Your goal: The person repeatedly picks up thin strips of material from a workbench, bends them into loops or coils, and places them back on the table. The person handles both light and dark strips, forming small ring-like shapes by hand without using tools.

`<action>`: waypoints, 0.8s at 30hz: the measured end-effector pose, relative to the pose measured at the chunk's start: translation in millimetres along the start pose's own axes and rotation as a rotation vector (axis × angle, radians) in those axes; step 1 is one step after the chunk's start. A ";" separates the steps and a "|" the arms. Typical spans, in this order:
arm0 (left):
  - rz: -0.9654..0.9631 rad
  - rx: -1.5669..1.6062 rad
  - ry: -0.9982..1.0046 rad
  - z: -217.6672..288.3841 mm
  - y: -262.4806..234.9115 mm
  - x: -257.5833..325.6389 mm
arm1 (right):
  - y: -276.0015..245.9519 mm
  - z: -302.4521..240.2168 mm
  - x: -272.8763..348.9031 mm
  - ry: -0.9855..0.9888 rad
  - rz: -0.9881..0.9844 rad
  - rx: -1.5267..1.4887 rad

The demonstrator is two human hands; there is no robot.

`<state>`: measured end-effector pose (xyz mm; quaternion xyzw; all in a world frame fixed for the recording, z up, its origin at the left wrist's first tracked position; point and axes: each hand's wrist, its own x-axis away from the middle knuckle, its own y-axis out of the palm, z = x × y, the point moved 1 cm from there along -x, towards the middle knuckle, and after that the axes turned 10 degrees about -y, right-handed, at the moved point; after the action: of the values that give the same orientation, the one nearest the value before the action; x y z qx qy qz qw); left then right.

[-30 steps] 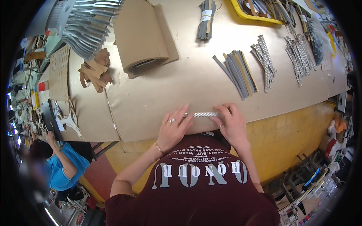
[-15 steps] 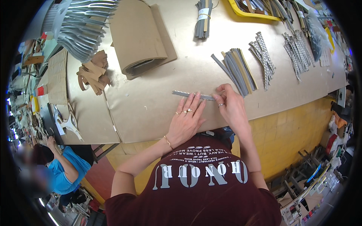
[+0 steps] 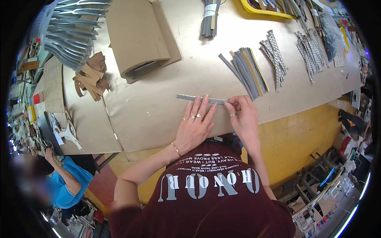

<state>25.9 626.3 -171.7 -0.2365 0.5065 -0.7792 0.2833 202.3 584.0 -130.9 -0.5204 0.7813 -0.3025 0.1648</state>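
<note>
A narrow grey strip [image 3: 185,97] with a pale patterned edge lies crosswise on the table in front of me. My left hand [image 3: 195,123] rests over it, fingers stretched out, their tips pressing its middle. At the strip's right end, the thumb and forefinger of my right hand [image 3: 244,116] are pinched together on it; the fingers hide that tip. Just beyond my right hand is a fanned pile of grey and tan strips [image 3: 247,71]. Silver patterned strips [image 3: 274,59] lie crossed farther right.
A rolled brown sheet [image 3: 139,39] and brown scraps [image 3: 93,77] lie at the far left beside curved metal pieces [image 3: 71,35]. A tied bundle [image 3: 208,22], a yellow tray [image 3: 270,15] and more patterned strips [image 3: 312,53] are at the back. A person in blue [image 3: 75,178] works at left.
My right hand's raised forefinger has come down, and the fingers are now closed at the strip's end. The left hand stays flat on the strip. The whole view has shifted slightly.
</note>
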 end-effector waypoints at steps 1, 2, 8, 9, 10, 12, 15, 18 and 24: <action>0.005 -0.013 0.000 0.5 0.2 0.1 | 0.4 -0.1 -0.7 0.001 -0.004 0.006; 0.013 -0.024 -0.001 0.8 0.2 0.4 | 0.7 -0.3 -1.4 -0.010 0.000 0.010; 0.062 -0.011 -0.013 4.2 2.2 -1.3 | 1.9 -10.6 2.3 -0.229 -0.006 0.295; 0.068 -0.006 -0.019 4.6 2.6 -2.0 | 0.7 -11.6 4.5 -0.154 -0.032 0.207; 0.067 -0.013 -0.020 4.7 2.6 -2.5 | -0.3 -12.5 6.4 -0.078 -0.057 0.119; 0.069 -0.014 -0.031 5.3 2.6 -3.1 | -0.9 -12.9 7.9 0.006 -0.085 0.035; 0.086 -0.037 -0.040 6.5 1.8 -3.7 | 0.5 -10.2 5.4 0.028 -0.097 0.048; 0.109 -0.096 -0.045 8.6 1.6 -5.6 | 1.8 -5.5 -0.1 0.033 -0.115 0.058; 0.151 -0.154 -0.034 10.0 2.5 -8.4 | -2.7 -2.2 -6.7 0.016 -0.163 0.073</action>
<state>39.0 624.6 -170.9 -0.2319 0.5766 -0.7102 0.3308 205.6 590.1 -127.9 -0.5736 0.7260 -0.3473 0.1525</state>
